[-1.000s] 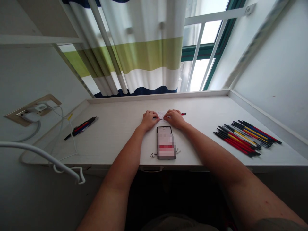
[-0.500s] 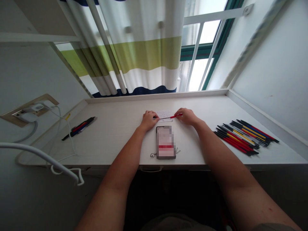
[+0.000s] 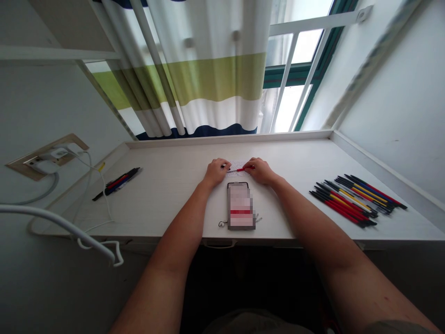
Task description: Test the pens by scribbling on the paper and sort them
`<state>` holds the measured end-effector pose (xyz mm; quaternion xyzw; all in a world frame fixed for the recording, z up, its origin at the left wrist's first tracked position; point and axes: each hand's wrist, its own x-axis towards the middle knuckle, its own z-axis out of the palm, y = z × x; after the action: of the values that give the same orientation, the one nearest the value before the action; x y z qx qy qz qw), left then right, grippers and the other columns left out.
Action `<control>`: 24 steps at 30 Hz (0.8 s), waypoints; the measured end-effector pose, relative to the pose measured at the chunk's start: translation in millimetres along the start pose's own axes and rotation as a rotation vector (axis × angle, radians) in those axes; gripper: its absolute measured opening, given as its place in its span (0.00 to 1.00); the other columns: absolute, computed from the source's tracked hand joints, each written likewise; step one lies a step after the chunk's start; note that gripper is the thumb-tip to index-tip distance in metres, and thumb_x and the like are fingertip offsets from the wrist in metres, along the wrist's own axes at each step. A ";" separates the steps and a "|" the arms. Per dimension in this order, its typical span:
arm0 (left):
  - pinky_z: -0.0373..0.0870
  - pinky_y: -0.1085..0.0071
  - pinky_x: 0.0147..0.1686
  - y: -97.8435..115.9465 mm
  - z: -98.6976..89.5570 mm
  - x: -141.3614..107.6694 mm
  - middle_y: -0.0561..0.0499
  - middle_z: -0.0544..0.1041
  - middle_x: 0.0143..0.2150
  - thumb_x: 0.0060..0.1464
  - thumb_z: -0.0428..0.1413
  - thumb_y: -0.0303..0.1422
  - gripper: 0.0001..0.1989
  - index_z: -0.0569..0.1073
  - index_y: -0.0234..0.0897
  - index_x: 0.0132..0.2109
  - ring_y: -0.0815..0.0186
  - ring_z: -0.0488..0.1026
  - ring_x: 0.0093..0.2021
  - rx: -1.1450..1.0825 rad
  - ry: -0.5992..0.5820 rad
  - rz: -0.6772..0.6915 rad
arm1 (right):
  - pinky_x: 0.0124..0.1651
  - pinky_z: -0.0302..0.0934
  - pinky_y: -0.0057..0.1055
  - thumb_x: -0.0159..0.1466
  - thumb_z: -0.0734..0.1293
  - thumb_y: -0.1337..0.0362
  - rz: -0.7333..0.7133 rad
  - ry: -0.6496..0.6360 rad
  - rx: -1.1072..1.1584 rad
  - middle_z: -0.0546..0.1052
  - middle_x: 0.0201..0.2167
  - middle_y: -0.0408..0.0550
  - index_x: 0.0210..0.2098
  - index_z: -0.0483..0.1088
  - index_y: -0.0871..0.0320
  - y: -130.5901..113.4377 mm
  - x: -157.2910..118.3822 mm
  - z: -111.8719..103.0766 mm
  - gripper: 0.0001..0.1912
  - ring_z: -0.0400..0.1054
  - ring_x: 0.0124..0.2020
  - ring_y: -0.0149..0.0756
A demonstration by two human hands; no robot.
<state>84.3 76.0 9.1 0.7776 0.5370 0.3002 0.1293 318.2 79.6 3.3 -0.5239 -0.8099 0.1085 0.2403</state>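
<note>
A small white paper slip [image 3: 238, 168] with rows of small marks lies on the white desk [image 3: 167, 204], just beyond a phone [image 3: 240, 206] whose screen is pixelated. My left hand [image 3: 217, 172] rests on the slip's left edge, fingers curled and holding nothing. My right hand [image 3: 260, 170] lies at the slip's right side, shut on a red pen [image 3: 239, 170]. The pen points left, with its tip over the slip. The hand hides the pen's rear end.
Several red, black, blue and yellow pens [image 3: 358, 199] lie in a bundle at the desk's right. A smaller group of pens [image 3: 120, 182] lies at the left, near white cables [image 3: 66, 222] and a wall socket [image 3: 45, 161]. A striped curtain and window stand behind the desk.
My right hand has moved left, back over the slip, with the red pen in it. My left hand stays at the slip's left edge.
</note>
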 end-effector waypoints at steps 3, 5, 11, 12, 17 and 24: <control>0.65 0.59 0.64 -9.8 -8.0 -0.2 0.47 0.81 0.55 0.66 0.50 0.31 0.16 0.81 0.40 0.52 0.57 0.73 0.58 0.019 0.033 -0.050 | 0.57 0.62 0.43 0.68 0.66 0.62 0.008 0.014 0.055 0.80 0.45 0.50 0.41 0.82 0.51 4.1 0.0 1.1 0.11 0.70 0.50 0.46; 0.65 0.57 0.64 -15.3 -11.7 -1.8 0.47 0.80 0.56 0.63 0.54 0.31 0.15 0.81 0.42 0.52 0.55 0.72 0.60 0.062 -0.010 -0.064 | 0.55 0.64 0.42 0.68 0.66 0.64 0.017 0.028 0.089 0.80 0.44 0.51 0.41 0.82 0.52 6.3 0.0 1.8 0.10 0.71 0.49 0.45; 0.67 0.56 0.60 -20.2 -13.5 -3.1 0.47 0.82 0.49 0.60 0.58 0.32 0.08 0.83 0.43 0.44 0.55 0.74 0.55 0.084 -0.027 -0.097 | 0.53 0.67 0.38 0.67 0.67 0.66 0.033 0.064 0.171 0.80 0.44 0.50 0.41 0.81 0.54 11.5 0.9 5.4 0.10 0.73 0.45 0.42; 0.67 0.56 0.60 -21.3 -14.4 -2.6 0.47 0.82 0.49 0.60 0.58 0.32 0.08 0.82 0.43 0.43 0.55 0.74 0.54 0.074 -0.022 -0.107 | 0.53 0.67 0.38 0.66 0.67 0.67 0.038 0.072 0.180 0.80 0.44 0.50 0.41 0.81 0.54 12.2 1.0 5.8 0.10 0.73 0.45 0.42; 0.70 0.59 0.56 -29.9 -22.8 -1.0 0.45 0.82 0.48 0.60 0.58 0.31 0.07 0.81 0.40 0.42 0.56 0.76 0.51 -0.029 -0.001 -0.147 | 0.51 0.69 0.38 0.65 0.66 0.68 0.064 0.123 0.245 0.80 0.44 0.52 0.41 0.81 0.57 14.1 1.7 5.3 0.11 0.73 0.43 0.41; 0.72 0.63 0.54 -24.5 -27.9 -2.2 0.45 0.83 0.46 0.60 0.56 0.34 0.09 0.80 0.37 0.43 0.59 0.78 0.48 -0.221 -0.065 -0.139 | 0.53 0.68 0.39 0.66 0.65 0.66 0.070 0.160 0.260 0.80 0.45 0.54 0.42 0.82 0.58 16.2 2.5 3.7 0.12 0.73 0.44 0.42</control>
<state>48.3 80.1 17.5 0.7289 0.5489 0.3224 0.2521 328.4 89.0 -6.1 -0.5232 -0.7485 0.1787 0.3662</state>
